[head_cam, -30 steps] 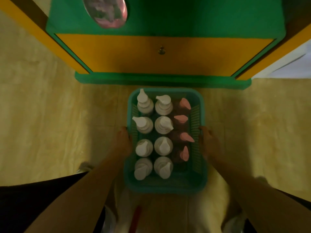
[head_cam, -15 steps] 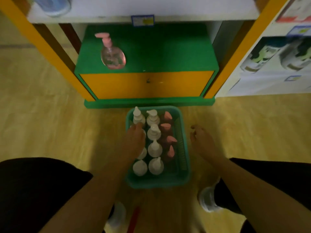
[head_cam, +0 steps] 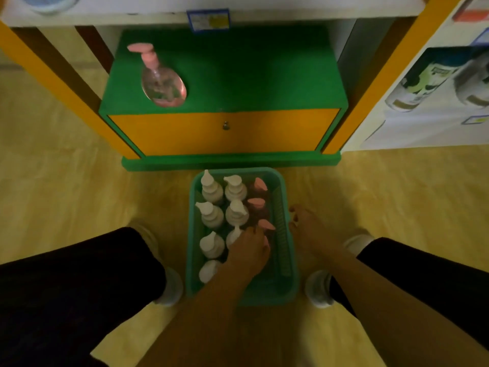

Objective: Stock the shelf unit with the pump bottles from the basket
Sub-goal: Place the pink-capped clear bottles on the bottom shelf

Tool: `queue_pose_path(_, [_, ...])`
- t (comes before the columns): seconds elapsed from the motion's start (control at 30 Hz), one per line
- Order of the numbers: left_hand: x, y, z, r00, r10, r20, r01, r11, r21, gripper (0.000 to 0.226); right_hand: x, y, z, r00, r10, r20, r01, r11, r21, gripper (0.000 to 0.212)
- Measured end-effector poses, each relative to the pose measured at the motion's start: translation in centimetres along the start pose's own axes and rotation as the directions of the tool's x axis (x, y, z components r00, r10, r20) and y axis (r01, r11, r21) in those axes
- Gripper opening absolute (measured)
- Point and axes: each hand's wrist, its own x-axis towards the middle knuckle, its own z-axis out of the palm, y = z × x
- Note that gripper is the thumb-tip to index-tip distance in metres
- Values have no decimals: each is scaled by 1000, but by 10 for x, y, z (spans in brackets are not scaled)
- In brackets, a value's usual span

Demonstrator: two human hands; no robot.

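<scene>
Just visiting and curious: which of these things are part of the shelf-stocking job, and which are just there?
Part of the job:
- teal basket
- white pump bottles
- pink-capped bottles
- pink bottle on the green shelf
- left hand, reaching in
- right hand

Just there:
- poster
- price label
- white shoes

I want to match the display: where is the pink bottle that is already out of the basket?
The pink pump bottle stands on the left of the green shelf top, above the orange door.
</scene>
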Motion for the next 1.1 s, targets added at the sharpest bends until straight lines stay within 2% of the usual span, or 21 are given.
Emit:
queue_pose_path(0.17, [25,-6,32,984,-40,174,19,992,121,19,21,13,12,988,-4,155,0,1000,25,34])
queue_pose_path(0.33, [44,-14,59,948,-124,293,54,970,238,33,36,19,34,968,-63,243,73,997,-32,37])
queue_pose_path(0.5, [60,-21,74,939,-177,296,107,965,238,44,52,27,59,945,-67,321,105,989,-103,40])
queue_pose_path(0.57, [63,-21,77,935,-209,285,170,973,154,49,57,28,68,944,-62,323,110,985,-130,40])
queue_pose_path(0.67, [62,-18,81,939,-233,254,198,968,156,54,68,27,78,954,-64,292,121,976,-181,40])
queue_pose_path(0.8, [61,-18,85,956,-203,210,168,970,174,68,77,26,90,957,-132,258,190,958,-217,38])
queue_pose_path(1.1, [57,-24,78,980,-104,171,81,987,138,68,73,24,84,955,-155,253,199,967,-158,37])
